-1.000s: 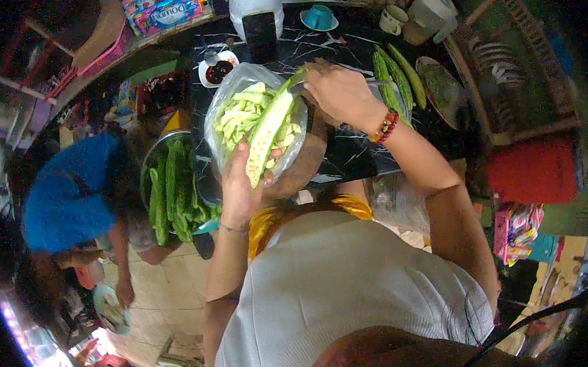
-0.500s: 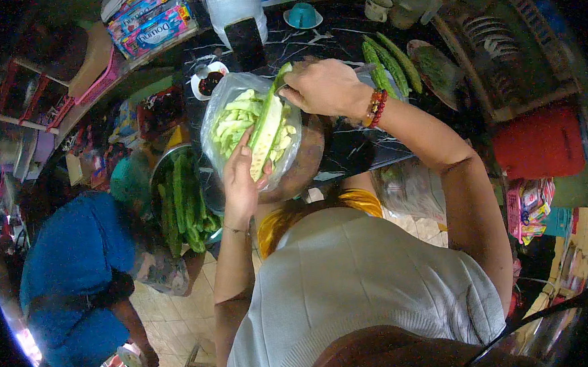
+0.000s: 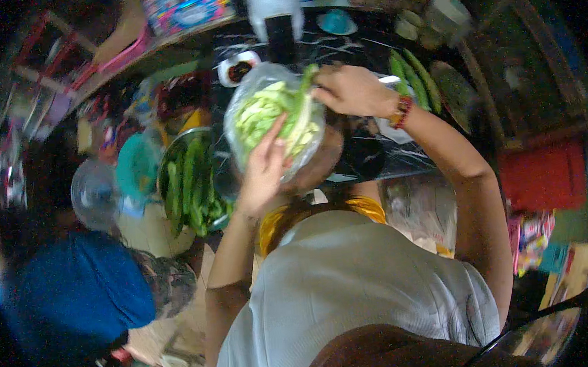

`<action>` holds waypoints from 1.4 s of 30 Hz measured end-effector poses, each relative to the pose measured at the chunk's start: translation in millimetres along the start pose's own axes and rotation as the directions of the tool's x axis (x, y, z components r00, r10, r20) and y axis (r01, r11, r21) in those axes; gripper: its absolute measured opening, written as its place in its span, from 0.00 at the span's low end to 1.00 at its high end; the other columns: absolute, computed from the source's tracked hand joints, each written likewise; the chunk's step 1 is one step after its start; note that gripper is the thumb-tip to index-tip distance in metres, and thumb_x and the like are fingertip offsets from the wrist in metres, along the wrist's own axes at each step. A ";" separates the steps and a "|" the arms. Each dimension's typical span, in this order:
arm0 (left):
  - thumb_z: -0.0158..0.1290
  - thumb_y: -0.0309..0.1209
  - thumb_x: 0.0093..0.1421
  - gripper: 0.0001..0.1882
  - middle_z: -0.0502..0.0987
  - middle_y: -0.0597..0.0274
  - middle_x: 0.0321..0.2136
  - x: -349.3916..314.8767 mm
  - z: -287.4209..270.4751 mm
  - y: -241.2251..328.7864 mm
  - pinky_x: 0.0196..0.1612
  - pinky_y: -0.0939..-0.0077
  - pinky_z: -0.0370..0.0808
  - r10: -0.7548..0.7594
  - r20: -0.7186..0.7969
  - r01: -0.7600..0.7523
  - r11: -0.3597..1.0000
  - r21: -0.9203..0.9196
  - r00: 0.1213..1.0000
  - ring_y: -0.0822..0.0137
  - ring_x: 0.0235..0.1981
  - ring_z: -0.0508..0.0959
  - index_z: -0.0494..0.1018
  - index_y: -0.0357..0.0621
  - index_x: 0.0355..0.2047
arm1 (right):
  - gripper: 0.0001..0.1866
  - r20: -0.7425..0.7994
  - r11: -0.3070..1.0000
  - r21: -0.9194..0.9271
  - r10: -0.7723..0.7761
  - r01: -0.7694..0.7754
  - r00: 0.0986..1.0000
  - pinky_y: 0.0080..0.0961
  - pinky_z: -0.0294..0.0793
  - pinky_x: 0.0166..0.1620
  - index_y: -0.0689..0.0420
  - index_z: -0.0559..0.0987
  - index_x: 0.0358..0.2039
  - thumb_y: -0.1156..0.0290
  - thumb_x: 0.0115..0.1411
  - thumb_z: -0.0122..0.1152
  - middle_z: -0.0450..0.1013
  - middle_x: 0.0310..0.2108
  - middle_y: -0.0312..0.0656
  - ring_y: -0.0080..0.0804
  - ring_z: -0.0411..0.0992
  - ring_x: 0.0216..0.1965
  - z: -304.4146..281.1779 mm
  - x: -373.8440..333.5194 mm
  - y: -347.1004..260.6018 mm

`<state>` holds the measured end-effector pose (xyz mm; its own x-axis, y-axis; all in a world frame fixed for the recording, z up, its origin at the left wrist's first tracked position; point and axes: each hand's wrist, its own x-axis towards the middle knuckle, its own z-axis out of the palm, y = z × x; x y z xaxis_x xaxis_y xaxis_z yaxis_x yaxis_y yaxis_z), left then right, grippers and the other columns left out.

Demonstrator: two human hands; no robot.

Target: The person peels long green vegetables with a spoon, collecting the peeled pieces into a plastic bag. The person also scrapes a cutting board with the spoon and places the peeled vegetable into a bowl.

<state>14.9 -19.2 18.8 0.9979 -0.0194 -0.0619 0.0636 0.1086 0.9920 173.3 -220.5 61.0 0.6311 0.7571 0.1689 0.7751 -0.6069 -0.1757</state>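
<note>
Black marbled counter [image 3: 373, 44] before me: far left, colourful packets [image 3: 192, 7], their print too blurred to read. My left hand [image 3: 264, 168] pinches a cut cucumber [image 3: 301, 110] over bagged slices [image 3: 256, 117]; my right hand [image 3: 354, 91] curls at its top, exact grip unclear.

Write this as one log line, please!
left hand: gripping long green gourd piece; right hand: at its far end; below: clear plastic bag, pale-green slices
</note>
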 end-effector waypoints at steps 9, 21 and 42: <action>0.52 0.36 0.65 0.24 0.78 0.56 0.42 7.2 3.1 -8.0 0.41 0.77 0.74 0.149 -0.075 -0.147 0.989 0.025 0.986 0.71 0.36 0.77 0.67 0.40 0.58 | 0.11 -0.039 0.986 -0.165 -0.042 0.035 0.998 0.42 0.69 0.25 0.56 0.75 0.32 0.62 0.63 0.53 0.70 0.17 0.50 0.51 0.71 0.21 -23.5 1.9 -27.4; 0.48 0.43 0.67 0.21 0.73 0.71 0.43 7.9 -5.7 8.5 0.35 0.82 0.73 -0.100 -0.110 0.073 0.972 -0.223 0.989 0.78 0.39 0.72 0.68 0.53 0.59 | 0.14 -0.063 0.979 0.190 -0.056 0.067 0.996 0.49 0.71 0.31 0.62 0.71 0.33 0.62 0.65 0.47 0.72 0.24 0.56 0.57 0.73 0.27 15.4 1.5 -10.8; 0.47 0.46 0.67 0.23 0.75 0.63 0.35 17.2 -16.9 8.5 0.17 0.89 0.57 -0.172 0.098 0.197 0.870 -0.451 0.980 0.76 0.21 0.67 0.69 0.40 0.51 | 0.08 0.027 0.986 -0.059 -0.154 0.155 0.988 0.48 0.72 0.26 0.55 0.68 0.36 0.64 0.61 0.50 0.72 0.19 0.50 0.54 0.73 0.23 -6.6 0.6 -41.2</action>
<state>32.8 -1.8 24.3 0.9661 -0.1346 -0.2203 0.2579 0.5392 0.8017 141.9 -196.6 74.7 0.5034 0.8476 0.1677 0.8640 -0.4954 -0.0898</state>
